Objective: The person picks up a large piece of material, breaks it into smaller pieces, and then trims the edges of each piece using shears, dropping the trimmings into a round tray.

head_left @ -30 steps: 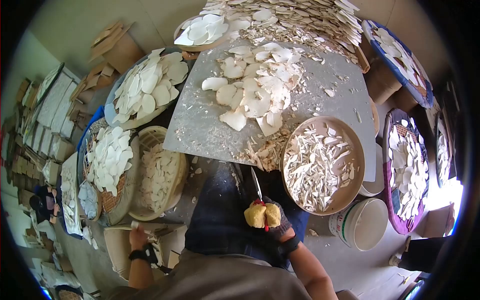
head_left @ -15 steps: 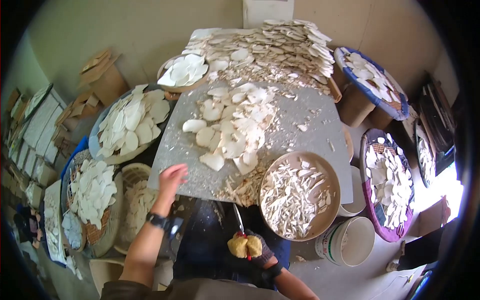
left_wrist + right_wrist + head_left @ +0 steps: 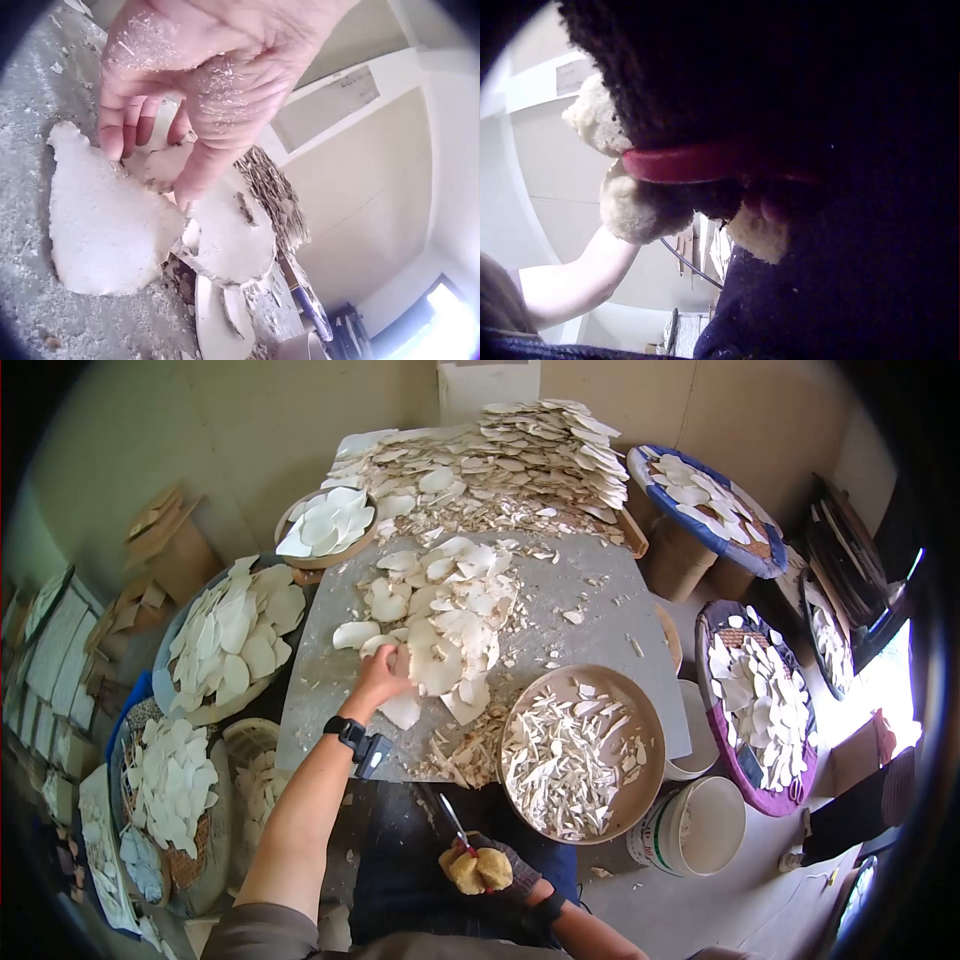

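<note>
In the head view my bare left hand [image 3: 382,678] is over the near left part of a pile of flat whitish pieces [image 3: 435,660] on the grey board [image 3: 590,630]. The left wrist view has its fingers bent and thumb [image 3: 201,174] spread apart, tips touching pieces beside a broad pale piece [image 3: 105,225]. My gloved right hand [image 3: 520,875] grips scissors [image 3: 453,816], blades pointing away, above my lap. Yellow padding [image 3: 475,870] wraps their red handles [image 3: 682,166]; much of the right wrist view is dark.
A round tray [image 3: 650,800] of thin slivers overlaps the board's near right corner. Stacked pieces [image 3: 550,455] rise at the back. White buckets [image 3: 715,825] stand right; more loaded trays [image 3: 710,690] and baskets [image 3: 185,705] flank the board.
My left hand has come up from low on the left, over the board's near edge, and onto the pile. The right hand keeps its grip on the scissors. The head view has shifted.
</note>
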{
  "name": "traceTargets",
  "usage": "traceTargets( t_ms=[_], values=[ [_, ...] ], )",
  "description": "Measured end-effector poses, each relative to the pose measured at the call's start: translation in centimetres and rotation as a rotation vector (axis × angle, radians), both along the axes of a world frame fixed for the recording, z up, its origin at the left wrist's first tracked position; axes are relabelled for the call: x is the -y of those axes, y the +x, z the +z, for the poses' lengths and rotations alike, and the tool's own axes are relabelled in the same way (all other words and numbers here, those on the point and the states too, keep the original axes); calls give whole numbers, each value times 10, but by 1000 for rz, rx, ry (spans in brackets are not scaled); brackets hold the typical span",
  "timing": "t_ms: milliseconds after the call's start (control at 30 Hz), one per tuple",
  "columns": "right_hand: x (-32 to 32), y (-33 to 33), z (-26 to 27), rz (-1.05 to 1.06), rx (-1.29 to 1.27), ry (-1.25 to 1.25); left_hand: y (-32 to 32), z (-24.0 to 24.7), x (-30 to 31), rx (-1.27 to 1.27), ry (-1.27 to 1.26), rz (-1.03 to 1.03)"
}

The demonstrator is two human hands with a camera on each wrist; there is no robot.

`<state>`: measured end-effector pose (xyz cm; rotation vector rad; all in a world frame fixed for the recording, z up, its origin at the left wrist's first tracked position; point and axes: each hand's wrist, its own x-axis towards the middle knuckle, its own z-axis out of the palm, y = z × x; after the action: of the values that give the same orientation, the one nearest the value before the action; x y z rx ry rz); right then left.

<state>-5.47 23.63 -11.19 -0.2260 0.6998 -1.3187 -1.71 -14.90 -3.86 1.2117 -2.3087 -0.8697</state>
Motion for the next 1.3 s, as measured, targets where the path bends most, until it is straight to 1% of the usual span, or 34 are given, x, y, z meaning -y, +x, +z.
traceTargets(
  t_ms=[33, 67, 100, 133, 167, 200, 233, 267, 300, 333, 367, 400, 433, 500, 567, 600, 667, 700, 733, 767, 800, 833, 867, 933, 967, 1033, 1067, 1100, 1133, 1200, 1233, 1300],
  values=[
    [1, -2, 13, 17, 44, 44, 1, -5, 3, -18, 39, 7],
    [0, -2, 18, 33, -247, -28, 1, -8, 4, -34, 81, 15],
    [-2, -2, 19, 19, -335, -91, 2, -12, 4, -46, 125, 26],
    [-4, -2, 18, 8, -420, -153, 3, -18, 3, -83, 97, 42],
    [-5, -1, 17, 1, -501, -215, -1, -39, 11, -246, 103, 5],
    [-5, -4, 15, -11, -524, -237, -6, -64, 23, -402, 113, -25],
    [-11, -6, 23, -53, -702, -291, -1, -67, 24, -466, 183, -70],
    [-10, -7, 25, -62, -670, -263, 4, -69, 25, -528, 257, -112],
    [-7, -7, 22, -66, -638, -236, 2, -44, 17, -509, 387, -174],
    [-8, -7, 8, -71, -422, -165, 6, -10, 0, -414, 487, -36],
    [-6, -4, 7, -104, -225, -111, 8, 13, -10, -321, 581, 102],
    [-4, -2, 5, -147, -29, -53, 8, 8, -9, -345, 559, 132],
    [-1, -4, 7, -135, 255, 38, 9, 3, -7, -369, 534, 156],
    [-1, -6, 47, -49, -417, -157, 9, 0, -6, -386, 495, 185],
    [0, -3, 42, -53, -345, -146, 7, 4, -6, -374, 473, 196],
    [0, -2, 40, -57, -312, -139, 7, 8, -6, -430, 509, 164],
    [1, -1, 36, -110, -190, -135, 12, 12, -5, -462, 481, 94],
    [1, 0, 32, -136, -128, -132, 15, 22, -12, -477, 466, 60],
    [-1, -1, 11, -139, -134, -162, 20, 30, -22, -498, 485, 61],
    [3, -2, -11, -157, 241, -175, 25, 41, -38, -585, 578, 61],
    [6, 0, -14, -142, 243, -273, 31, 48, -56, -670, 673, 63],
    [8, 0, -16, -134, 285, -317, 37, 51, -76, -754, 773, 66],
    [14, 1, -15, -145, 262, -338, 40, 49, -97, -806, 807, 77],
    [27, 4, -2, -186, 120, -335, 46, 43, -143, -944, 843, 77],
    [32, 2, 25, -180, -175, -311, 48, 40, -161, -961, 859, 73],
    [42, 10, 42, -290, 267, -263, 47, 31, -191, -988, 827, 137],
    [43, 9, 35, -246, -160, -312, 47, 28, -202, -1011, 814, 155],
    [45, 7, 28, -197, -712, -317, 46, 24, -208, -1011, 799, 171],
    [46, 6, 21, -184, -1144, -291, 46, 20, -214, -1012, 783, 188],
    [46, 5, 24, -128, -983, -178, 45, 16, -220, -1028, 767, 205],
    [47, 7, 24, -156, -899, -157, 45, 13, -221, -1012, 767, 214],
    [48, 8, 26, -195, -813, -159, 44, 8, -222, -982, 764, 229]
  ],
)
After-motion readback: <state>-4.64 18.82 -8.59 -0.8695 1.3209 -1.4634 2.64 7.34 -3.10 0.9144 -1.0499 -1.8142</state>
